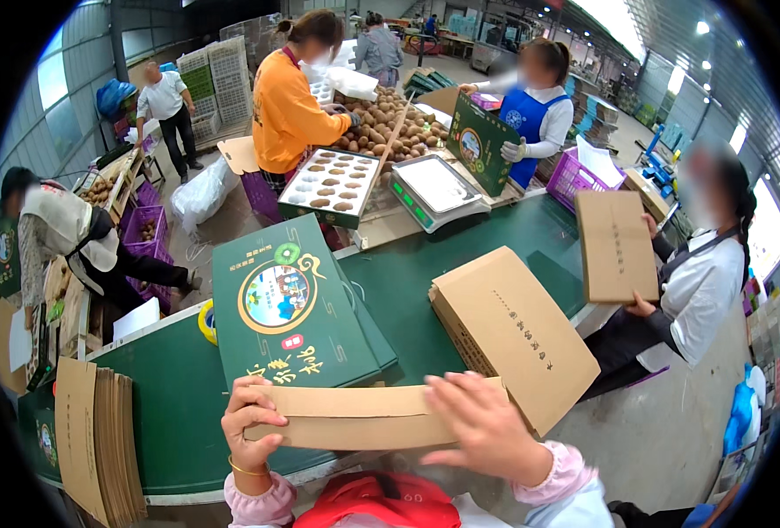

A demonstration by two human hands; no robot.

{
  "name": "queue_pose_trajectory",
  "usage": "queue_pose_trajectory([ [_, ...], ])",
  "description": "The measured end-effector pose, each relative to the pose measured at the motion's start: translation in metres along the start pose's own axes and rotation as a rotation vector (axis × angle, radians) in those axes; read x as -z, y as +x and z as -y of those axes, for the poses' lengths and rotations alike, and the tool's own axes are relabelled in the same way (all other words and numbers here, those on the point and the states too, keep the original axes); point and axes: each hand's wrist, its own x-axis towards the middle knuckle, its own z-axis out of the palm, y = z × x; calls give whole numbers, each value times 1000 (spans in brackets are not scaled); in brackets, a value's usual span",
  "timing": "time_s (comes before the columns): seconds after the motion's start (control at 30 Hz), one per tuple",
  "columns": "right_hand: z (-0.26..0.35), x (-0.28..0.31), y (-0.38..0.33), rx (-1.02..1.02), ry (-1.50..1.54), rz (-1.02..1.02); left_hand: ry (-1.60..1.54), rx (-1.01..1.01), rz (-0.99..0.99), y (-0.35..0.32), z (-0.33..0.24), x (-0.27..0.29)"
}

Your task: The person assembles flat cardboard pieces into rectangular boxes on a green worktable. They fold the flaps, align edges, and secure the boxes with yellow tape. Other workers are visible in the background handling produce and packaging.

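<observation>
One brown carton (355, 415), in left grip (249, 424), under right grip (488, 424)

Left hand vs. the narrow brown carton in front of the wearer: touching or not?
Touching. The head view shows it plainly: the left hand grips the left end of the narrow brown carton, thumb lying against its near face.
</observation>
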Motion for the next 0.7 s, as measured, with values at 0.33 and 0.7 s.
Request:
queue_pose_trajectory([
  [0.33,-48,37,-10,102,-149,229,-123,196,111,-19,-5,-78],
  [0.7,-99,56,-271,-210,-148,-297,333,172,628,-69,100,-144],
])
